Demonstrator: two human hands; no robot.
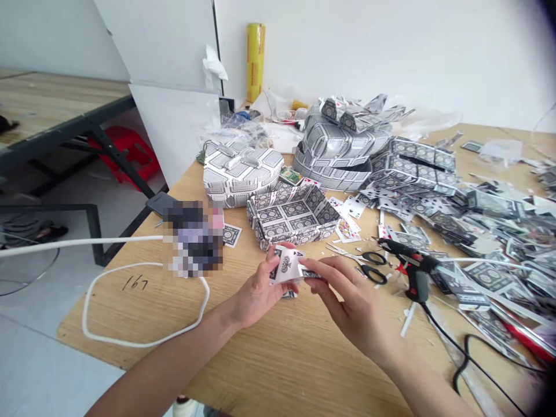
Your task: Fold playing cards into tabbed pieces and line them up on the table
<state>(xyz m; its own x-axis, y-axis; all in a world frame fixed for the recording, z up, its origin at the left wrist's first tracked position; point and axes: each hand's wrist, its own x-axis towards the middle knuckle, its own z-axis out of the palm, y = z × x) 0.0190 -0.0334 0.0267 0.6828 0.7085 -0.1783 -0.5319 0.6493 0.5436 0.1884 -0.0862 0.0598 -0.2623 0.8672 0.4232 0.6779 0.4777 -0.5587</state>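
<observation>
Between my two hands, above the wooden table (313, 359), is a bent playing card (285, 265), an ace with a black suit mark. My left hand (260, 292) grips its left side, thumb in front. The thumb and fingers of my right hand (343, 289) pinch its right edge, where a dark patterned back shows. Part of another card peeks out below my left fingers; how it is held is hidden. Just beyond my hands stands an open box (289, 217) built of patterned cards. Scissors (360, 259) lie to the right of it, beside a black glue gun (410, 263).
A lidded card box (243, 174), stacked curved card pieces (343, 139) and a slotted card box (412, 165) stand at the back. Loose cards and scraps (482, 231) cover the right side. A white cable (143, 341) loops at left, and a black cord (469, 347) trails front right.
</observation>
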